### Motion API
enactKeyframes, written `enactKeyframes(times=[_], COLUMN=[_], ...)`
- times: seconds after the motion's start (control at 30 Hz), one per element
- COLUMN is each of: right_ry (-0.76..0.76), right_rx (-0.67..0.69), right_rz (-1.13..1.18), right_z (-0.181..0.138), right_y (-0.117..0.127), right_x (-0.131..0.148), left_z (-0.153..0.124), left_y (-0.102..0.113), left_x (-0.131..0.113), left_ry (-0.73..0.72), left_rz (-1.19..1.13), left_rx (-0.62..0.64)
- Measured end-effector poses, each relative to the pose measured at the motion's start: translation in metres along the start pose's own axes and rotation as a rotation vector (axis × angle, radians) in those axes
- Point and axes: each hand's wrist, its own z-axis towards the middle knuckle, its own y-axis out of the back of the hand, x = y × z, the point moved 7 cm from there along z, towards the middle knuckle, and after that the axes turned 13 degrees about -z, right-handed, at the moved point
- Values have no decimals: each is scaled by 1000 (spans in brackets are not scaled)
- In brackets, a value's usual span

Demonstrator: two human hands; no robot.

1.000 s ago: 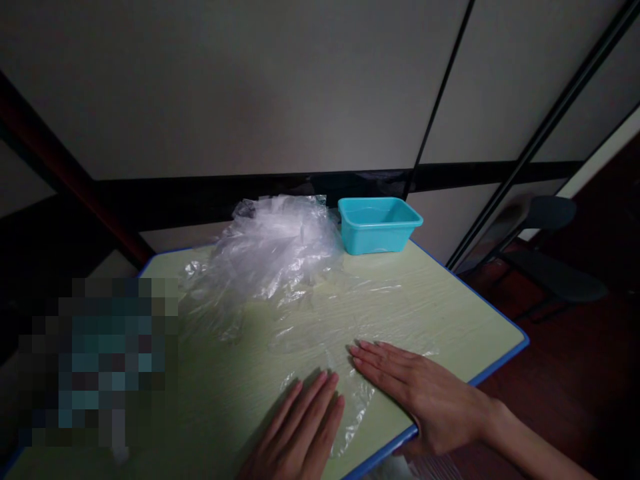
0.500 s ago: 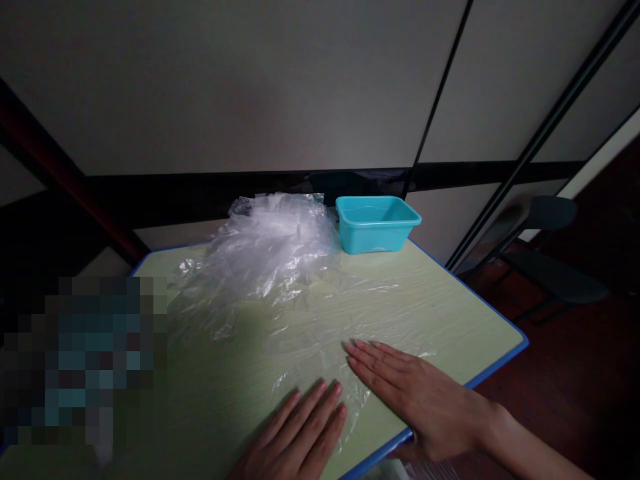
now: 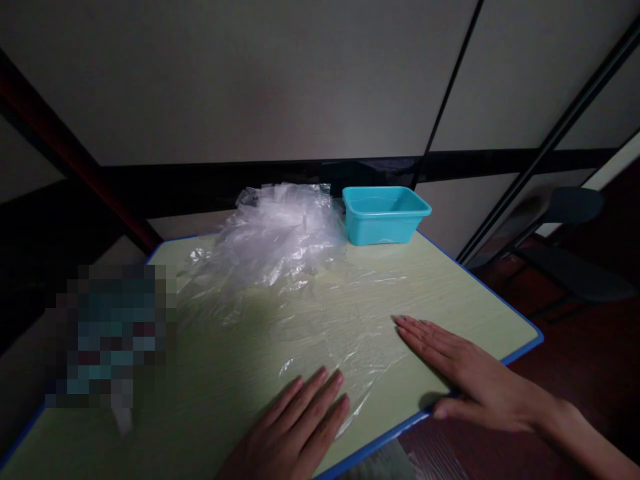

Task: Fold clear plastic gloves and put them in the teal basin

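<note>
A clear plastic sheet lies spread over the pale green table, bunched into a crumpled heap at the far side. My left hand rests flat on the sheet's near edge, fingers stretched out. My right hand lies flat on the table to the right, at the sheet's right edge, fingers straight and the thumb near the table's blue rim. Neither hand holds anything.
A turquoise plastic tub stands at the table's far right corner beside the heap. A blurred patch covers the table's left part. A dark chair stands on the floor to the right. A wall with dark rails runs behind.
My right hand has slid to the right across the sheet, away from my left hand. The left hand has stayed flat in place. The view has shifted slightly.
</note>
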Motion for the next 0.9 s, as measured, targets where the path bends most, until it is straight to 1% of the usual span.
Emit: enactKeyframes(times=[0.1,0.17,0.3,0.37,0.4,0.5,0.57,0.8,0.9], right_ry=[-50,-47,85,125,132,122,111,75,57], right_rx=[-56,-85,-162,-186,-182,-172,-188,-246,-240], right_rz=[84,106,113,107,102,84,75,61,55], right_z=[-1,6,30,41,45,51,51,54,56], right_y=[7,12,21,22,21,17,16,14,13], right_x=[-3,3,34,46,50,56,58,63,64], left_z=[-3,-2,4,8,10,15,16,21,26], left_y=[12,17,23,27,27,25,26,29,37], left_x=[1,1,0,0,-1,-3,-3,-2,5], left_ry=[-43,-39,31,53,55,45,43,90,165], left_rz=[-54,-97,-145,-162,-167,-155,-143,-142,-162], left_rx=[-143,-207,-327,-380,-358,-210,-161,-182,-231])
